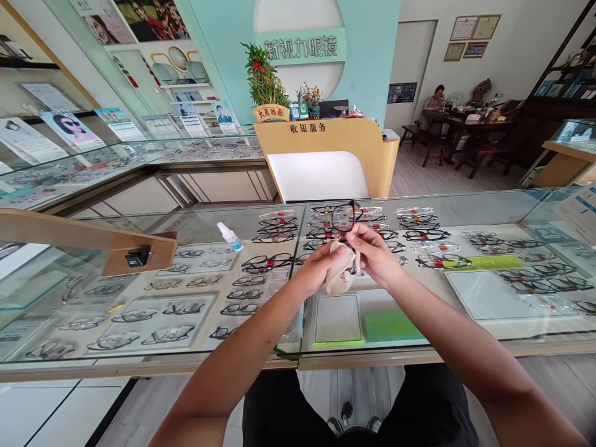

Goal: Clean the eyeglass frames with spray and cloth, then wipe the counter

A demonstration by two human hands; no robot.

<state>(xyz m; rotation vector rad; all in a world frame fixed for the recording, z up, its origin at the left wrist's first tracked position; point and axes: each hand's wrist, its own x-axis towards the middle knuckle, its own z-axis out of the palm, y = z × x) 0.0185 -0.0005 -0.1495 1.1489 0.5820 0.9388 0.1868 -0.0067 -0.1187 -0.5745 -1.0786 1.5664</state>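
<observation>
Above the glass counter, a pair of dark-framed eyeglasses (pixel 343 217) is held up between both hands, one round lens on top. My left hand (pixel 322 264) is closed on a pale cleaning cloth (pixel 339 277) that is bunched around the lower part of the glasses. With thumb and fingers, my right hand (pixel 375 253) pinches the frame near its middle. The cloth and fingers hide the lower lens. On the counter to the left stands a small white spray bottle (pixel 230 237) with a blue label, apart from both hands.
Several rows of eyeglasses lie inside the glass display counter (pixel 298 357). A wooden stand (pixel 139 253) leans over its left part. Beyond are a cashier desk (pixel 321 139) and a seated person (pixel 434 105) at a dark table. Papers (pixel 577 214) stand at the right.
</observation>
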